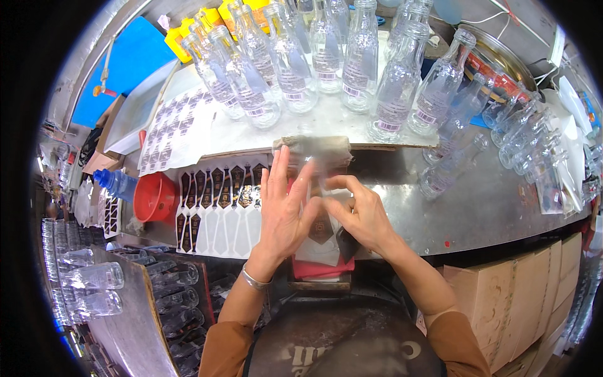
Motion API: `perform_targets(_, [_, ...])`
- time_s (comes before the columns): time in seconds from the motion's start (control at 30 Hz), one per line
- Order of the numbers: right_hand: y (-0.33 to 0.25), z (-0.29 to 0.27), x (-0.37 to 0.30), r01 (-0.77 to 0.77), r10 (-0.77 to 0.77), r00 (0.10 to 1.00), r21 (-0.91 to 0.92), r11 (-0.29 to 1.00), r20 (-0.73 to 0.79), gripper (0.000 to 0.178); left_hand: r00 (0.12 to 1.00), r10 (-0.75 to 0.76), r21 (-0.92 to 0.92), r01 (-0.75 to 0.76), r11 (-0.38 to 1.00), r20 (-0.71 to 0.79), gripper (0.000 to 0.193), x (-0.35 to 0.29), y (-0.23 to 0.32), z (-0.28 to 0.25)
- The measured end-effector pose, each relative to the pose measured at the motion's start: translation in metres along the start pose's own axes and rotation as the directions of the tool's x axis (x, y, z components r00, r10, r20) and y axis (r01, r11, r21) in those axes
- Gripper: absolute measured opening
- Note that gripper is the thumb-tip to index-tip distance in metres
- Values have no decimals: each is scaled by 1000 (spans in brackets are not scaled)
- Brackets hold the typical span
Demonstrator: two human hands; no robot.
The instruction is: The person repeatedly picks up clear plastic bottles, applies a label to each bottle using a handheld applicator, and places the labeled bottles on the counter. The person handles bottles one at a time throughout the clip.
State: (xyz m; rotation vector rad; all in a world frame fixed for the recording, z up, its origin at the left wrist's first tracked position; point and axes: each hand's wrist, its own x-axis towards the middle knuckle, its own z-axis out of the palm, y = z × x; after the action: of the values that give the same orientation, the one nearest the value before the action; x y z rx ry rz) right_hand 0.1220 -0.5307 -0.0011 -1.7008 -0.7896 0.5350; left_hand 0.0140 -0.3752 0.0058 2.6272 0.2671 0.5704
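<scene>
A clear glass bottle lies in front of me, its blurred neck pointing away toward a rolled beige cloth [312, 151]. On its body shows a dark, tie-shaped label [321, 227]. My left hand [282, 196] is at the bottle's left side, open, with fingers stretched out and the thumb by the glass. My right hand [364, 210] is bent around the right side, thumb and forefinger at the glass. Under the bottle is a pad with a white sheet [317, 253] over red material [323, 269]. Left of my hands lies a sheet of dark labels [220, 207], part of it bare backing.
Several clear bottles [294, 78] with printed labels stand on a raised white board [207, 141]. Others [455, 166] lie at the right on the metal table [496, 213]. A red basket [155, 196] sits at left. Cardboard boxes [496, 301] stand below right; bottles fill crates below left.
</scene>
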Motion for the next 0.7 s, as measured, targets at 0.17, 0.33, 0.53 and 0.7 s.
perform_targets(0.17, [1, 1, -15, 18, -17, 999, -33, 999, 27, 54, 994, 101, 19, -102, 995, 34, 55, -6, -1, -7])
perform_targets(0.33, [-7, 4, -15, -19, 20, 1000, -57, 998, 17, 56, 996, 83, 0, -83, 997, 39, 54, -2, -3, -4])
perform_targets(0.53, [-5, 6, -14, -4, 4, 1000, -55, 998, 6, 54, 996, 80, -31, -79, 996, 43, 55, -3, -4, -4])
perform_targets(0.7, [-2, 7, -15, 20, -21, 1000, -62, 998, -4, 54, 997, 74, -78, -72, 994, 24, 56, -6, -6, -1])
